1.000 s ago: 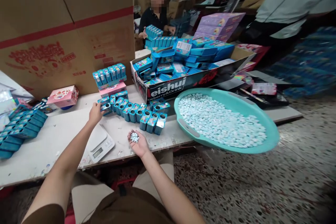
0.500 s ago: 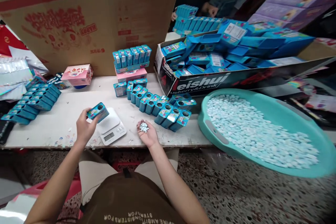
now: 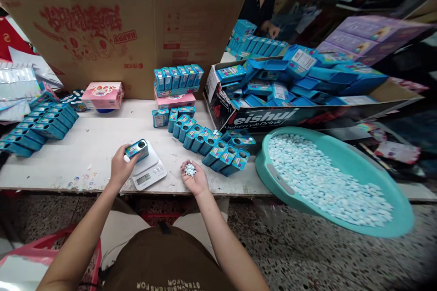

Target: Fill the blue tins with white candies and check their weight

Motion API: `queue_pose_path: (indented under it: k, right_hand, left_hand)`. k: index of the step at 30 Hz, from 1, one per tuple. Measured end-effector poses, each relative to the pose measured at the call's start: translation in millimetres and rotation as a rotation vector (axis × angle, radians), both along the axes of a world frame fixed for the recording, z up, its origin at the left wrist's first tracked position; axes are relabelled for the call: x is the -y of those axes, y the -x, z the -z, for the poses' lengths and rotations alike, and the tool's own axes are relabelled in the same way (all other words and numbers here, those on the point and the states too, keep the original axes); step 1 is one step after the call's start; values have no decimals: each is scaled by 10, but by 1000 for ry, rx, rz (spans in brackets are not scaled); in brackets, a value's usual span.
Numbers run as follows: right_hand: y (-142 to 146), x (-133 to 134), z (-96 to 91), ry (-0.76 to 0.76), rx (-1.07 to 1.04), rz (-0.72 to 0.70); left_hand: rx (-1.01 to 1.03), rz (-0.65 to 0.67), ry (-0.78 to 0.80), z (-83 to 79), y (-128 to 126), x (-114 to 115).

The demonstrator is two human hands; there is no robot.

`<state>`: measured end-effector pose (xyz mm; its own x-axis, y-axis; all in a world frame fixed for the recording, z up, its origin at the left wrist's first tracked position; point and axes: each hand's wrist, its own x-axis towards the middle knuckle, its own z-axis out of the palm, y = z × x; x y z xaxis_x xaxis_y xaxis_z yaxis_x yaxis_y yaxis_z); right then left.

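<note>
My left hand (image 3: 123,166) grips a small blue box (image 3: 137,149) with a round dark hole in its top. It is over the left side of a white digital scale (image 3: 157,172); whether the box touches the weighing plate I cannot tell. My right hand (image 3: 197,182) lies palm up at the table's front edge, cupped around a small heap of pale blue-white candies (image 3: 190,169). Just beyond it stand rows of similar blue boxes (image 3: 215,153) with holes in their tops, a few candies lying on one of them.
A teal tub (image 3: 273,209) of pale candies is at the right. Behind it, a black-printed carton (image 3: 252,118) holds many blue boxes. More blue boxes (image 3: 51,125) stand at the left, near a pink box (image 3: 103,94). Across the table, another person's hand (image 3: 271,29) shows.
The blue box in my left hand has shifted slightly right, further over the scale. My right hand keeps holding the candies. The camera view has turned a little.
</note>
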<state>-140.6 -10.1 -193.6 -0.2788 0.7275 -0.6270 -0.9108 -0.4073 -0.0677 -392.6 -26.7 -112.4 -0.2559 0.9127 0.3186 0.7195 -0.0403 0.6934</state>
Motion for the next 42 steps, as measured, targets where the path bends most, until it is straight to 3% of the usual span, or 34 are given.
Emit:
queue_pose_path:
  k: [7, 12, 19, 24, 36, 39, 42]
  right_hand:
    - [21, -8, -4, 6, 16, 0]
    - [10, -11, 26, -14, 26, -17]
    - [-8, -8, 30, -12, 55, -31]
    - [-16, 9, 28, -34, 71, -48]
    - [47, 12, -82, 54, 100, -11]
    - [149, -38, -230, 45, 93, -18]
    - [345, -174, -496, -74, 64, -68]
  left_hand:
    - [20, 4, 5, 77, 77, 7]
    - [43, -79, -114, 164, 289, 200]
    - [-138, -216, -153, 625, 712, 554]
    - [-259, -229, -141, 850, 775, 609]
    - [-303, -228, -73, 903, 771, 583]
    - [-305, -223, -73, 904, 770, 581]
    - [-301, -219, -77, 899, 766, 577]
